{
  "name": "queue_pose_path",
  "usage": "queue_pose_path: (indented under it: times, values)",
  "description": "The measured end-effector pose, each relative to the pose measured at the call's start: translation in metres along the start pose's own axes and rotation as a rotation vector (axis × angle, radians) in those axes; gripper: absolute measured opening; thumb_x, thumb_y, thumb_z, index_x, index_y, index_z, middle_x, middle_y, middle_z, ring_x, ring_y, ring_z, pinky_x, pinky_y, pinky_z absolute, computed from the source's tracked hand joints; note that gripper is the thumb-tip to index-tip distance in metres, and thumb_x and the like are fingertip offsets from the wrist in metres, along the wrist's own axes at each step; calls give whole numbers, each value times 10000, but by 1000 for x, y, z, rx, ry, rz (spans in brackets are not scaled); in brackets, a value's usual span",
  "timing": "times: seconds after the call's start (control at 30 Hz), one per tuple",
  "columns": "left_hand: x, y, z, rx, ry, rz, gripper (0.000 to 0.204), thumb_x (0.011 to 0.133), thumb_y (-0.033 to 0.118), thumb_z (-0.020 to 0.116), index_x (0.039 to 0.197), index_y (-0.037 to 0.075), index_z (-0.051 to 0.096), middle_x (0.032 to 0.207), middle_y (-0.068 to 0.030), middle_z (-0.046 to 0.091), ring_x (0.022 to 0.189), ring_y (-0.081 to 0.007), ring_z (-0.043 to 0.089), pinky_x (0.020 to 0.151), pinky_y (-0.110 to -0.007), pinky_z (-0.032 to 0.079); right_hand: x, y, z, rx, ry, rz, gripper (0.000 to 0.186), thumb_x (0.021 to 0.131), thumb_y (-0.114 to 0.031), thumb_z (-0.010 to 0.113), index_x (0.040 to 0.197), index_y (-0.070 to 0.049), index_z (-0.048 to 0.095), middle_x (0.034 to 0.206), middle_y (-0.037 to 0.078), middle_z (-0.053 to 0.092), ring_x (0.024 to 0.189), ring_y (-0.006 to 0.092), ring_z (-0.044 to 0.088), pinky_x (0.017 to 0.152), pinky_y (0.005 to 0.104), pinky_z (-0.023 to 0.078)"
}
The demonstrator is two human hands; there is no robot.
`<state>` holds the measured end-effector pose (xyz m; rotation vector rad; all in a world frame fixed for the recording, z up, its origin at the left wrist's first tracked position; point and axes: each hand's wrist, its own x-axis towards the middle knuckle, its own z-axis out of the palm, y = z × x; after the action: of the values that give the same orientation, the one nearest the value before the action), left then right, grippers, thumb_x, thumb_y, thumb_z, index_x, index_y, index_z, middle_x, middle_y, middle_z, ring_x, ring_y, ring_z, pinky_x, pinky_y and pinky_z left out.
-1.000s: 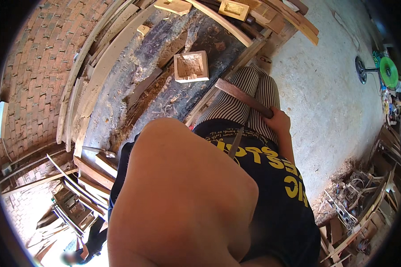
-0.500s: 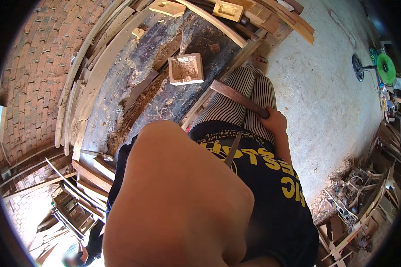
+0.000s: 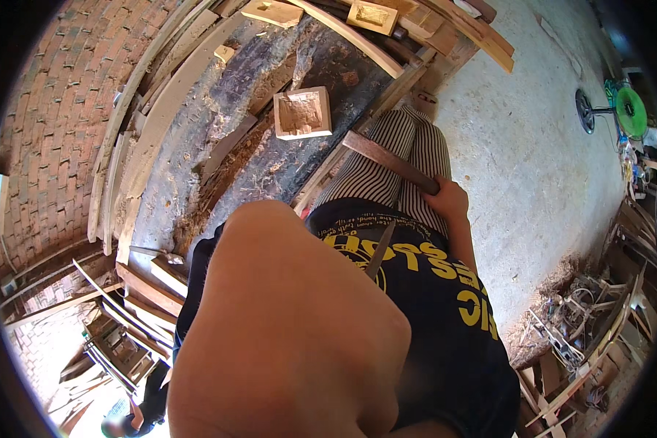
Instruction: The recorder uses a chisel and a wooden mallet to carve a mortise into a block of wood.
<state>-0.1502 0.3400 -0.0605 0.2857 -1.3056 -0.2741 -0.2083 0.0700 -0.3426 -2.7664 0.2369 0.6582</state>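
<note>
My right hand [image 3: 451, 197] is closed around one end of a long brown wooden bar [image 3: 383, 157], which lies across my striped trousers with its flat end toward the bench. My bent left arm [image 3: 292, 314] fills the lower middle, very close. The left fingers are hidden. From behind that arm a narrow pointed metal blade [image 3: 381, 248] sticks out in front of my dark shirt; its handle and what grips it are out of sight. Beyond my knees, a square wooden block with a rough hollow [image 3: 302, 114] rests on the dark bench top [image 3: 255, 175], apart from both hands.
Wood shavings and a small wood offcut [image 3: 224, 53] lie on the bench. Two more hollowed pieces [image 3: 372, 16] sit at its far end. Boards line its left side by a brick wall [image 3: 58, 95]. A green fan [image 3: 630, 112] stands far right; another person [image 3: 135, 416] is at lower left.
The view has shifted very slightly. My right hand still grips the wooden bar, and the hollowed block stays put on the bench.
</note>
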Motion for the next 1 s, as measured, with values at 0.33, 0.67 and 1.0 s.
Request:
queue_pose_path:
  times: [0.33, 0.67, 1.0]
  values:
    - [0, 0, -2, -66, -31, 8, 151, 883, 94, 592, 1029, 126, 618, 578, -7, 416, 423, -98, 459, 342, -230, 325, 3, 7, 4, -7, 26, -6, 396, 653, -417, 656, 928, -133, 654, 832, 142, 672, 810, 332, 653, 721, 435, 515]
    - [-66, 27, -8, 513, 343, -210, 223, 753, 217, 782, 761, 81, 606, 672, -29, 574, 570, -152, 586, 484, -264, 448, 2, -4, 1, 21, 4, -47, 386, 662, -436, 656, 898, -131, 641, 813, 137, 670, 792, 330, 654, 705, 438, 515]
    - [-114, 32, -39, 1283, 1249, -26, 282, 825, 240, 713, 880, 57, 506, 691, -47, 536, 596, -144, 532, 545, -277, 434, 6, 6, 3, 3, 14, -60, 451, 652, -484, 676, 890, -101, 652, 804, 153, 669, 780, 335, 655, 694, 437, 516]
